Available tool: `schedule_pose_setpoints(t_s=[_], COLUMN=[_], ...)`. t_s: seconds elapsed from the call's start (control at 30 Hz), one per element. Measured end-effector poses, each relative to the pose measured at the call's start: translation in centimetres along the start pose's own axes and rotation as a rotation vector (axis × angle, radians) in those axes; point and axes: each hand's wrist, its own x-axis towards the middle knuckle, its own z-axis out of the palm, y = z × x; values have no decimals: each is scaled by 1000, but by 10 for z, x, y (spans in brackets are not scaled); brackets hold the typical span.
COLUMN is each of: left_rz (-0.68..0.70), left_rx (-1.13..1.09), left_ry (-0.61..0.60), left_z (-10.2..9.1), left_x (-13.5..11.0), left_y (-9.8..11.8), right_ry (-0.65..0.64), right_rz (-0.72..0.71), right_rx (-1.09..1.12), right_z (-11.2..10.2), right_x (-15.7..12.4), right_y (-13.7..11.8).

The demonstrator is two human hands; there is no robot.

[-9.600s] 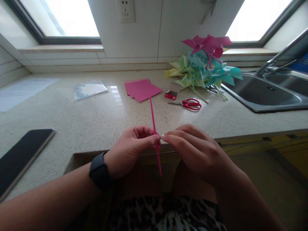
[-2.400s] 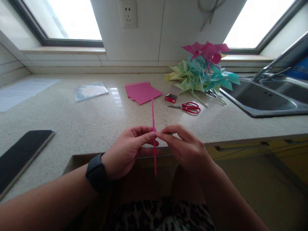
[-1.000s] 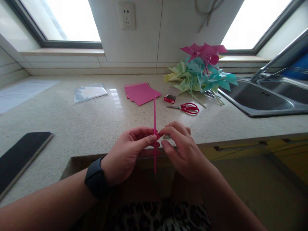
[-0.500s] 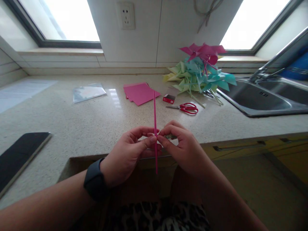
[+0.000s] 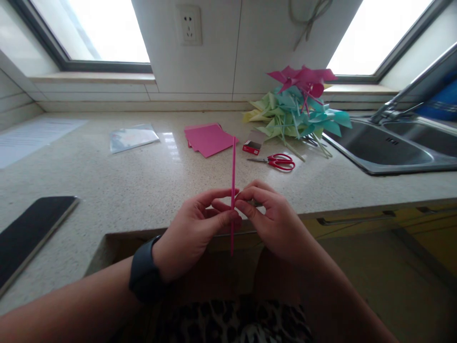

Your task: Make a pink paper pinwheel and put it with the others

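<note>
My left hand, with a dark watch on its wrist, pinches a thin pink stick between thumb and fingers. The stick stands nearly upright over the counter's front edge. My right hand is closed, its thumb and index fingertips right beside the stick near the left fingertips. Under its curled fingers shows a bit of a small grey-green thing, mostly hidden, whose kind I cannot make out.
Pink paper squares, a small red-and-black box and red-handled scissors lie ahead. Several paper pinwheels pile up before the sink. Leftward are a clear packet, printed sheets and a black flat object.
My left hand has turned a little and its fingers have shifted on the stick. The stick's top has tilted slightly right. My right hand has hardly moved.
</note>
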Motion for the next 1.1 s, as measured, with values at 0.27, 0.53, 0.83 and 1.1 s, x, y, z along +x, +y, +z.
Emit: schedule_pose_setpoints(t_s=[0.27,0.53,0.83,1.1], left_rz=[-9,-10,-15,-70], left_rx=[-106,-104,84,-13], left_ry=[-85,-63,31,-1], left_z=[2,1,0,3], left_x=[0,-1,-1,-1], left_y=[-3,-5,0,-1], right_ry=[-92,-123,-19,-62], right_rz=[22,24,28,11], right_rx=[158,252,129,161], right_z=[-4,-6,0,-2], right_x=[5,7,4,4], right_y=[1,1,1,5])
